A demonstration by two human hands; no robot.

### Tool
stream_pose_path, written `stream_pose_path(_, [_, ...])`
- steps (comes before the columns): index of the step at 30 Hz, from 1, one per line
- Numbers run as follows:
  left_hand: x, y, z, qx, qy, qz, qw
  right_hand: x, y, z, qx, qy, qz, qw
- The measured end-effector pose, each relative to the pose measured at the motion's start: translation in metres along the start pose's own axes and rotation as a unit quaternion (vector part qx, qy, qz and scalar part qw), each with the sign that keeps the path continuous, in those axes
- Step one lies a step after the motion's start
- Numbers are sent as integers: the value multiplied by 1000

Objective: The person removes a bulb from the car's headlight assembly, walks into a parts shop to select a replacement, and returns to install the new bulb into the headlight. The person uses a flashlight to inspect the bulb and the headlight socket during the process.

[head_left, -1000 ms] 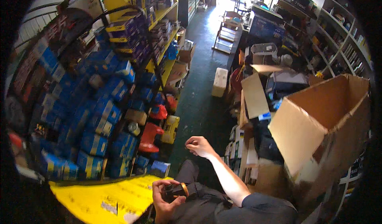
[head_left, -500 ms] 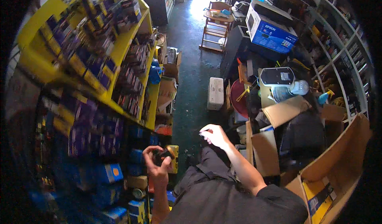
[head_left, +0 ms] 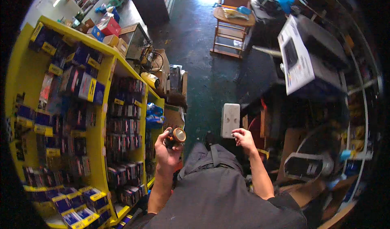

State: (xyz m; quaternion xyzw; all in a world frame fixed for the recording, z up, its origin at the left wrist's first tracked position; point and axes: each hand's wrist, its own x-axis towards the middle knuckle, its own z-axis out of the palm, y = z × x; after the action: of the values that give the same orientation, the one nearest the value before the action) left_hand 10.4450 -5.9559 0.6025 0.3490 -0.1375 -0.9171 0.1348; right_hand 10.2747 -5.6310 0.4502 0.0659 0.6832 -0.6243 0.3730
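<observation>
My left hand [head_left: 167, 155] is closed around a headlamp [head_left: 179, 135] with a black body and an orange ring about its round lens. The lens faces up and to the right, above my left thigh. My right hand [head_left: 244, 141] is held apart from it, over the right leg, with thumb and forefinger pinched together. A tiny dark, shiny thing shows at those fingertips, too small to name. Just beyond the right hand a white oblong box [head_left: 231, 117] stands on the floor.
Yellow shelving [head_left: 101, 119] packed with small boxes rises on my left. A wooden high chair [head_left: 233, 23] stands ahead on the dark floor [head_left: 199, 74]. At right are a large white-fronted box [head_left: 295, 54], a cardboard flap [head_left: 291, 151] and metal racks [head_left: 363, 103].
My view has swung forward along the aisle. The headlamp has turned so its lens shows, and my left hand has risen in view. The right hand has shifted rightward, still pinched.
</observation>
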Motion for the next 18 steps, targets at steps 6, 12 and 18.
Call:
stream_pose_path(6, [189, 45, 69, 233, 215, 260, 912, 229, -203, 23, -52, -13, -90, 995])
stream_pose_path(12, [441, 106, 154, 84, 145, 83, 982, 439, -363, 77, -32, 27, -111, 993])
stream_pose_path(18, [685, 172, 413, 235, -18, 103, 966, 597, -574, 97, 26, 80, -287, 954])
